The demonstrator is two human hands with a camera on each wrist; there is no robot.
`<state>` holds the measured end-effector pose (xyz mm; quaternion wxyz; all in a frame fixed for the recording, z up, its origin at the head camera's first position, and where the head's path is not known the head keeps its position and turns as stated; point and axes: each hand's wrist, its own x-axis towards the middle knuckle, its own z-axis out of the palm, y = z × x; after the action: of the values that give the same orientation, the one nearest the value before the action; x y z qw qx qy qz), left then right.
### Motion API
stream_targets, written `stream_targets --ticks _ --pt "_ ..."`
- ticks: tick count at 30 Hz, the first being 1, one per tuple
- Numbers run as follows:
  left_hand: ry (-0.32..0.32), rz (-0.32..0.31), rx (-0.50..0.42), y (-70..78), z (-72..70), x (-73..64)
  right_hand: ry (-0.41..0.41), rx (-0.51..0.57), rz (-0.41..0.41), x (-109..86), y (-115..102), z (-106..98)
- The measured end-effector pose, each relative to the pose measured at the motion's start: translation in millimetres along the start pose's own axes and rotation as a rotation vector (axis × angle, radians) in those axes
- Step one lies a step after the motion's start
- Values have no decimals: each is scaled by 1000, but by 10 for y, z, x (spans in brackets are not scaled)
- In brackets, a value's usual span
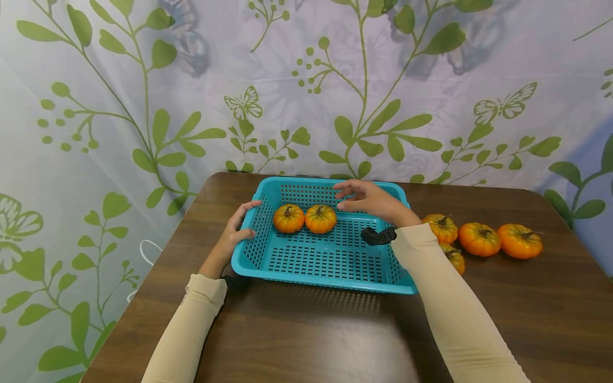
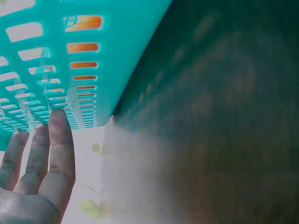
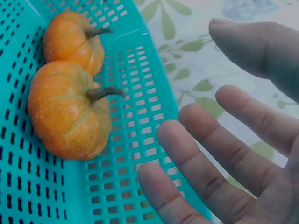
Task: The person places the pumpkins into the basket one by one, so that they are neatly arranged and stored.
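Observation:
Two small orange pumpkins (image 1: 289,218) (image 3: 70,110) sit side by side in the left back part of a turquoise perforated basket (image 1: 325,274). My left hand (image 1: 234,230) rests at the basket's left rim, thumb and a fingertip over the edge. In the left wrist view, extended fingers (image 2: 58,154) touch or nearly touch the outer wall. Above the basket's back right part hovers my right hand (image 1: 366,200), its fingers spread and holding nothing. The right wrist view shows that hand's palm apart from both pumpkins.
Several more pumpkins (image 1: 480,239) lie on the brown wooden table (image 1: 306,340) to the right of the basket, some partly behind my right sleeve (image 1: 440,282). A patterned cloth (image 1: 287,96) hangs behind the table. A white cable (image 1: 149,250) shows past the left table edge.

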<state>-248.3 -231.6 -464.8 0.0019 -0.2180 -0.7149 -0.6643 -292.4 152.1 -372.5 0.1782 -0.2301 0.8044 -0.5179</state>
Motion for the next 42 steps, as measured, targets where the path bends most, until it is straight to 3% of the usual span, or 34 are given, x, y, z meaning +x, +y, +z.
stream_targets --ticks 22,34,42 --pt "11 -26 11 21 15 -7 141 -13 -153 -607 -183 -4" --pt "18 -28 8 6 10 -5 191 19 -167 -830 -63 -50" --pt "11 -27 7 14 15 -6 194 71 -221 -969 14 -112"
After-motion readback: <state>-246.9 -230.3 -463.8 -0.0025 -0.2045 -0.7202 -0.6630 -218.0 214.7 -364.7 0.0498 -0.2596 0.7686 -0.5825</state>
